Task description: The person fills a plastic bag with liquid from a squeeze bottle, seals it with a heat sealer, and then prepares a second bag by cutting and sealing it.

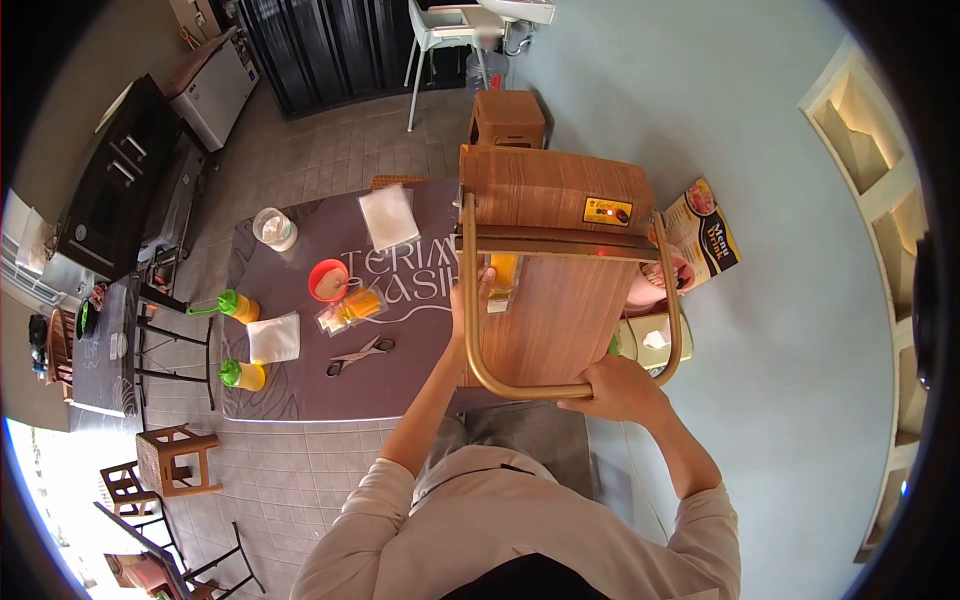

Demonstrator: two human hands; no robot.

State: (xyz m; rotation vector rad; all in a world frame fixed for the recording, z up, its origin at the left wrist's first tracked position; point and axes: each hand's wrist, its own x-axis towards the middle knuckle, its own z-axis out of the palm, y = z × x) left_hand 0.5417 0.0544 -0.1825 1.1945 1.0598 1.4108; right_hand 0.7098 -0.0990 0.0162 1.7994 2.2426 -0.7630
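A wood-grain sealing machine (pixel 560 190) with a small yellow control panel (pixel 607 212) and a lit red light stands on the table's right side. My right hand (pixel 622 390) is closed around the front of its gold handle bar (pixel 520 391). Partly behind the bar's left side, my left hand (pixel 487 284) has its fingers at the edge of a clear plastic packet (pixel 503 272) with orange contents, under the machine's upper part. Another such packet (pixel 350 311) lies left, beside a red bowl (pixel 328 281). Scissors (pixel 361 356) rest closer to me.
On the dark table (pixel 300 395) are two green-capped bottles (pixel 241 375), a clear tub (pixel 275 230), a stack of plastic bags (pixel 389 217) and a white cloth or bag (pixel 274 338). A menu card (pixel 700 232) and pink container (pixel 660 283) stand between machine and wall.
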